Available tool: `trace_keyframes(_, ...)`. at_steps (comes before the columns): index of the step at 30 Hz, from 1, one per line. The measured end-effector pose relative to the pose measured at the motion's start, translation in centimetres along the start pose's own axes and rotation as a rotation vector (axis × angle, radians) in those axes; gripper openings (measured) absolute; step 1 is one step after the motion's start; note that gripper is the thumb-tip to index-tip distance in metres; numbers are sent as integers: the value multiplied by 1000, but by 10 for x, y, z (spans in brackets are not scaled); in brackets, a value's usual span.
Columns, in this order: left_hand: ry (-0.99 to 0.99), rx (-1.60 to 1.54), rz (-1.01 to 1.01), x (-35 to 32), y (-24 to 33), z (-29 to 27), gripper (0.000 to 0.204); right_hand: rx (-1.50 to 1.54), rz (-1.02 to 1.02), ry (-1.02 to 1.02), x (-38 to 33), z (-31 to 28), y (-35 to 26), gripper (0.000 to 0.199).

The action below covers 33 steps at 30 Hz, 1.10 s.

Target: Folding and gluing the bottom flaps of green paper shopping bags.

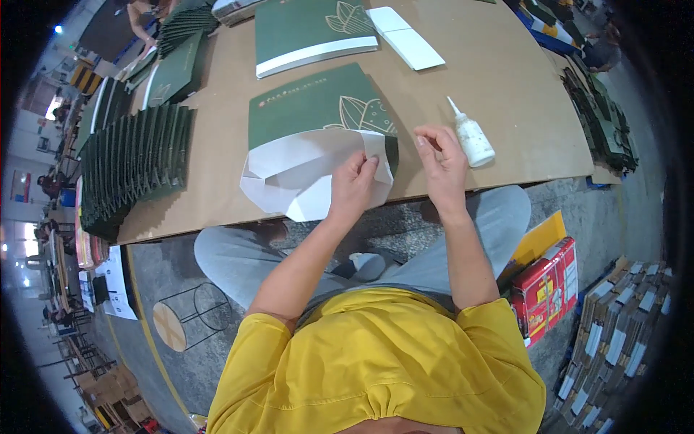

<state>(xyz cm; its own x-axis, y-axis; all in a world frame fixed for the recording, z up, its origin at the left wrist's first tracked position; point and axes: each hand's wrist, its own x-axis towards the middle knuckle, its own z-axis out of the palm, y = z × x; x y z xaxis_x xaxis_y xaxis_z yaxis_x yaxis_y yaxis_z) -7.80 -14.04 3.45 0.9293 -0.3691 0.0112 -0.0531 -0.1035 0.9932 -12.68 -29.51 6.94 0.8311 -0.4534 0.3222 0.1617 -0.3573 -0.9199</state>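
Note:
A green paper bag (303,108) with a gold leaf print lies on the table in front of me, its white inner flaps (282,177) spread at the near end. My left hand (352,182) is closed at the right side of these flaps, thumb pressed down on the paper. To the right of the bag, my right hand (442,163) hovers apart from it, fingers curled in toward the thumb with nothing visible in them. Just beside that hand a white squeeze bottle (474,141) with a thin pointed nozzle lies on its side.
Another green bag (311,36) and white card strips (405,37) lie farther back. Folded green bags (137,159) stand in a row at the left. A person's arm (139,25) shows at the far left. A red package (546,289) and stacked cardboard (614,340) are on the right.

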Motion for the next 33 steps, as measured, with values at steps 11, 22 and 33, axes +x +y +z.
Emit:
trace_keyframes(11,21,302,8,28,-49,24,24,-342,-479,-24,6,51,45,31)
trace_keyframes(22,47,41,-81,23,-42,20,22,-507,-218,-258,44,75,70,32)
trace_keyframes(33,219,816,45,16,-39,-24,15,-804,-263,-280,28,100,75,45)
